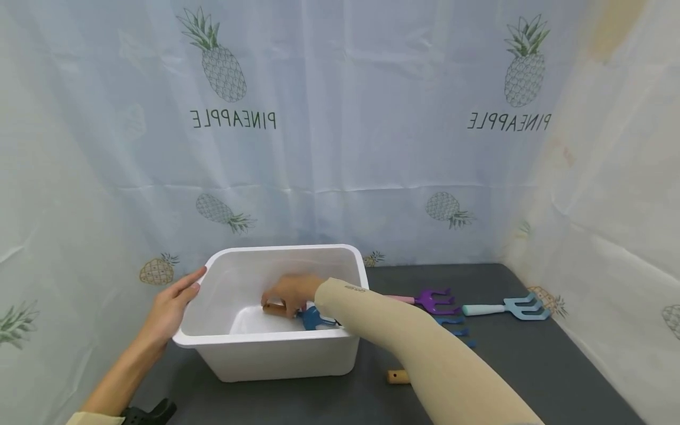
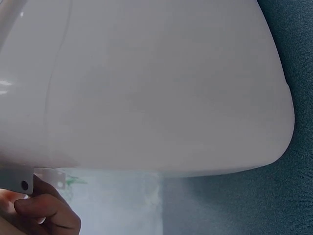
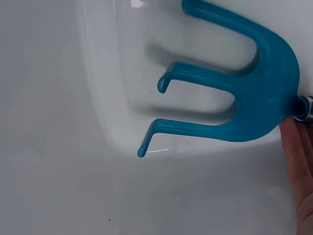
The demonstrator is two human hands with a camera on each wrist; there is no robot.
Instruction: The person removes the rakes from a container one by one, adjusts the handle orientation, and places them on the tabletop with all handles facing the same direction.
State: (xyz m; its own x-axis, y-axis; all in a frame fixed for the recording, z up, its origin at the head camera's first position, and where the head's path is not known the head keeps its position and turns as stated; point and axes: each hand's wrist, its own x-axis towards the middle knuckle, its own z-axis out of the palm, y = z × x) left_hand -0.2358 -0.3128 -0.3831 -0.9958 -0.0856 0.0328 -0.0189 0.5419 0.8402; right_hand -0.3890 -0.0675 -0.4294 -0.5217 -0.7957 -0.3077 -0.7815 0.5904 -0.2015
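A white plastic tub stands on the dark table. At its left end my left hand grips the rim, the thumb on top; in the left wrist view the curled fingers show beside the rim. Inside the tub, my right hand holds a hand rake by its wooden handle. The rake's blue three-pronged head points right, low over the tub floor, its prongs bent at the tips. My right sleeve crosses the tub's right rim and hides part of it.
To the right on the table lie a purple rake with a pink handle and a light blue rake. Blue prongs and a wooden handle end stick out from behind my right forearm. Pineapple-print curtains hang around.
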